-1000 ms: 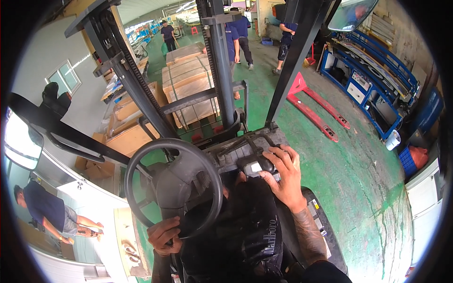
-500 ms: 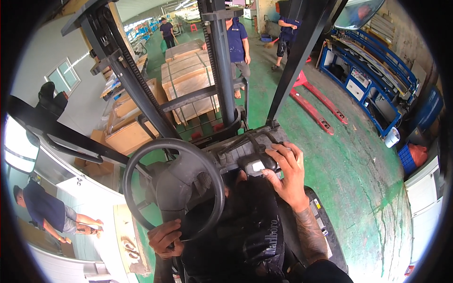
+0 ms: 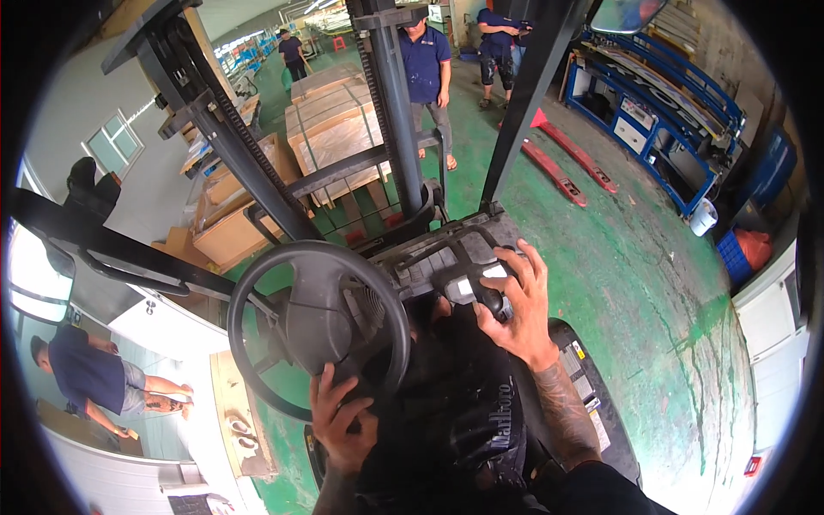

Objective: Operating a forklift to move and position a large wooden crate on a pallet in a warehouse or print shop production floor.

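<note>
In front of me is the black steering wheel (image 3: 404,343) of a forklift. My left hand (image 3: 343,422) is at its lower rim, fingers spread and pointing up toward the hub; whether the palm touches the rim I cannot tell. To the right of the wheel, my right hand (image 3: 519,309) has its thumb and curved fingers around a black lever knob (image 3: 490,300). Light grey pieces show beside that knob on the control panel (image 3: 433,257). Past the wheel rises the dark lift mast (image 3: 399,112), and beyond it stands a strapped, wrapped crate (image 3: 335,129).
A person in dark blue (image 3: 425,77) stands just right of the crate, another (image 3: 496,51) farther right. At the left is a person (image 3: 86,369) near a doorway. A red pallet jack (image 3: 554,167) sits on the green floor, near a blue machine frame (image 3: 657,137).
My left hand has shifted right and up along the lower wheel, its fingers now spread. My right hand has moved slightly at the lever. The person by the crate has stepped nearer.
</note>
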A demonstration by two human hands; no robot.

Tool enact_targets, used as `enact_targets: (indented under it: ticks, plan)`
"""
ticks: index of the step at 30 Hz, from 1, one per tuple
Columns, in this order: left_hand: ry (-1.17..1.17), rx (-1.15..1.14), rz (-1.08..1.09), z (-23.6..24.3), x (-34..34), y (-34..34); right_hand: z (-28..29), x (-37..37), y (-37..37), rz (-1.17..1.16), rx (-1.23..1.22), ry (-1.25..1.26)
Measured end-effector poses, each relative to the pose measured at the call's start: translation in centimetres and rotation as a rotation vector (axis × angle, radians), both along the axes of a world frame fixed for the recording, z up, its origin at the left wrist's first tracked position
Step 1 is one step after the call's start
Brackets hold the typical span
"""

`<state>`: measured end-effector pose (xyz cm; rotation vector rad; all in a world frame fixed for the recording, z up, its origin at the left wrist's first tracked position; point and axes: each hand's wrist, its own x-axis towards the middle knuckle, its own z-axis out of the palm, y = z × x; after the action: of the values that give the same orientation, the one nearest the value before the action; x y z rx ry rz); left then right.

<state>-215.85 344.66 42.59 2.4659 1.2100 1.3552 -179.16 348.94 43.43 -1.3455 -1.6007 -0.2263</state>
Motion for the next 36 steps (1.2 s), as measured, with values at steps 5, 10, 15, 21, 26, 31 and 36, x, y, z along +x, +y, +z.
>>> enact_targets:
  ticks: [5,10,15,21,26,31,36]
  plan:
    - [0.044,-0.022,-0.018,0.9,5.1,0.4,-0.7,0.0,-1.6,0.025,-0.035,0.043]
    - [-0.202,-0.003,-0.084,-0.9,7.7,2.1,-1.0,-0.2,-1.2,0.057,0.005,0.058]
    - [-0.161,0.061,-0.058,-2.1,5.3,1.3,-0.8,0.4,-1.6,0.071,-0.022,0.032]
    - [-0.174,-0.025,-0.087,-1.4,5.5,1.3,-0.6,1.0,-1.9,0.089,-0.034,0.018]
    - [-0.184,0.008,-0.05,-1.2,5.5,0.8,-0.4,0.7,-1.9,0.1,-0.044,0.022]
    - [-0.185,-0.025,-0.046,-1.2,4.9,0.7,0.1,0.3,-2.0,0.092,-0.055,0.024]
    - [-0.182,0.002,-0.044,-1.1,5.1,0.7,-0.4,-0.1,-1.9,-0.007,-0.043,-0.006]
